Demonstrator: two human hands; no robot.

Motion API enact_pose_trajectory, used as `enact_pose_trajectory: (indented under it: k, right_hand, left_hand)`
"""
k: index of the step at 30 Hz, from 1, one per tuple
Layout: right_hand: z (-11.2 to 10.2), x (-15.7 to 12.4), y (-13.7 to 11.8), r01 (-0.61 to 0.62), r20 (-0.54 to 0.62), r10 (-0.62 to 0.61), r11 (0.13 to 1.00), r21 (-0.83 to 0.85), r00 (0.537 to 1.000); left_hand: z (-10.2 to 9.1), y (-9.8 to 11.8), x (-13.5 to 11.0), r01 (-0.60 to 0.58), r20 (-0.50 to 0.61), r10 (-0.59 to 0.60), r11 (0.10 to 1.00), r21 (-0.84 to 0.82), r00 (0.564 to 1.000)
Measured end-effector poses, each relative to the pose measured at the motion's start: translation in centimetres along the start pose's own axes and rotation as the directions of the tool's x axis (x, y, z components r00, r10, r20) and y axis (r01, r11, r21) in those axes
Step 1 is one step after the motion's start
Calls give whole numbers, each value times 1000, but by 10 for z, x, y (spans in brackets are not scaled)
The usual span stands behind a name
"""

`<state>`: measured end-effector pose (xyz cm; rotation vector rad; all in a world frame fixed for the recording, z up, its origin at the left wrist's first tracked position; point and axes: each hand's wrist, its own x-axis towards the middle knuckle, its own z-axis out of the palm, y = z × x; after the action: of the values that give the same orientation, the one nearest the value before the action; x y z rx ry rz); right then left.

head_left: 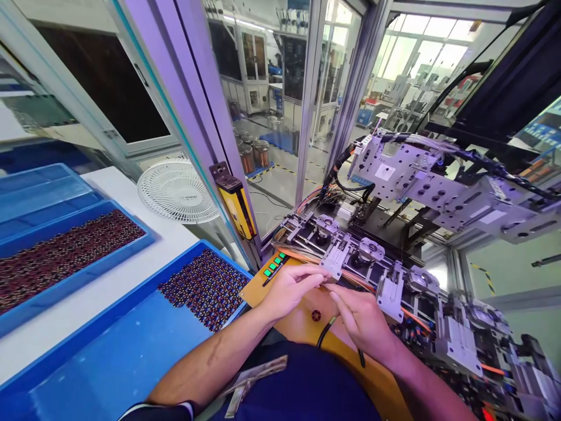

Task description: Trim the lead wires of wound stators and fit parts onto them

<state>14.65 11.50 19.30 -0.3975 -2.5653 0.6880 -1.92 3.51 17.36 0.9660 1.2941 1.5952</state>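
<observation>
Both hands meet over an orange-brown panel [302,324] at the front of a grey metal fixture line [377,263]. My left hand [289,288] has its fingers pinched together at the fixture's edge, on something too small to make out. My right hand [362,318] is curled, fingertips touching the left hand's; what it holds is hidden. A small dark round part [316,315] lies on the panel between my wrists. A black cable [326,330] runs under my right hand.
A blue tray [109,351] with several small dark coil parts [205,286] lies at my left, a second blue tray [65,251] beyond it. Green lit buttons [272,266], a yellow sensor post [236,204] and a white fan [177,192] stand behind. Machinery fills the right.
</observation>
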Motion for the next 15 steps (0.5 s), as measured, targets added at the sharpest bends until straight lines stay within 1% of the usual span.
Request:
enact_pose_trajectory:
  k: [3,6,11,15]
  right_hand:
    - [-4,11,4,2,17,-1,998,-61,1000]
    - [-7,21,12,3,51,4,989,-146,999]
    - [-16,47,26,9,131,31,954,-298,991]
    - [-24,78,34,25,186,49,928,-373,981]
  left_hand:
    - [6,-5,6,-52,-1,52,998,-22,999]
    - [8,-7,16,-113,-41,113,994,3,993]
    - [-3,-6,43,-137,-131,136,991,2,982]
    - [-9,-8,71,-140,-122,129,986,-85,984]
